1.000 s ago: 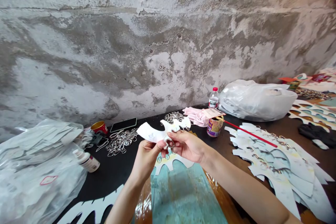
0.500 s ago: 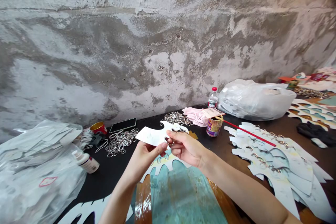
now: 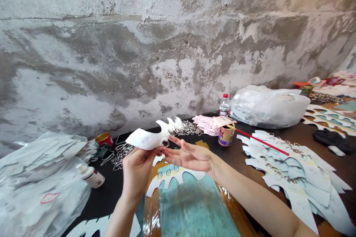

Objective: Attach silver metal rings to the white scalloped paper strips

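Note:
My left hand pinches the lower edge of a white scalloped cut-out piece, held tilted above the table. The pointed teeth of the piece face away to the right, and a metal ring shows near its lower right edge. My right hand is open with its fingers stretched out, palm partly up, its fingertips at the lower right edge of the piece; whether they touch it I cannot tell. Below, another white scalloped piece with several metal rings lies on a teal-covered board.
Piles of metal rings lie behind the hands. A white bottle and plastic bag of pieces are left. To the right stand a printed can with a red stick, stacked white pieces and a full bag.
The white piece has moved left and up and tilted in my left hand. My right hand has loosened its grip and straightened its fingers, uncovering more of the ringed piece below.

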A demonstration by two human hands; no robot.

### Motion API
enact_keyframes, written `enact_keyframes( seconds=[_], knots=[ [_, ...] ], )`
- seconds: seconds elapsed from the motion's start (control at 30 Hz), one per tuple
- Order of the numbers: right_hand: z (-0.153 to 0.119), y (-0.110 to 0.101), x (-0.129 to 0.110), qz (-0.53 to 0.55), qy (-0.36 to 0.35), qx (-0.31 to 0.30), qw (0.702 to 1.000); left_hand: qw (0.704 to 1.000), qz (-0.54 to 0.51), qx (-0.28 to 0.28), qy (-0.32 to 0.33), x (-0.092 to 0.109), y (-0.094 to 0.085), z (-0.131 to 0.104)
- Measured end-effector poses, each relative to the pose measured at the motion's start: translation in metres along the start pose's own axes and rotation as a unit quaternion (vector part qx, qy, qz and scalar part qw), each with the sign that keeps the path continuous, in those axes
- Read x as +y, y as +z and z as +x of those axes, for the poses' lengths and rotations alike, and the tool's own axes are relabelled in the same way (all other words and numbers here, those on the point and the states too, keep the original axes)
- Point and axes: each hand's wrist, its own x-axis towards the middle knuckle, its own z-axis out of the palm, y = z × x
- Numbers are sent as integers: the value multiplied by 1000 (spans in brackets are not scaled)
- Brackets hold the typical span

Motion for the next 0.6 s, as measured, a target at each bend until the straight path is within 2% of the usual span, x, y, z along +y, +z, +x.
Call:
enact_keyframes(
  seconds=[0.03, 0.1, 0.17, 0.33, 0.5, 0.6],
  knots=[
    [1, -1, -2, -5, -6, -18, 1000, 996, 51, 19, 74, -4, -4, 0],
    [-1, 1, -8, -10, -32, -36, 999, 970, 115, 11, 214, -11, -11, -1],
    [-4, 4, -13, -20, -59, -44, 997, 947, 134, -12, 290, -16, -15, -2],
    [-11, 11, -16, -63, -104, -52, 991, 929, 158, 2, 334, -18, -17, -2],
    [-13, 21, -12, -58, -165, 6, 985, 919, 168, 63, 351, -18, -25, 1],
    [-15, 30, -8, -68, -213, 20, 975, 916, 174, 102, 346, -18, -31, 3]
  ],
)
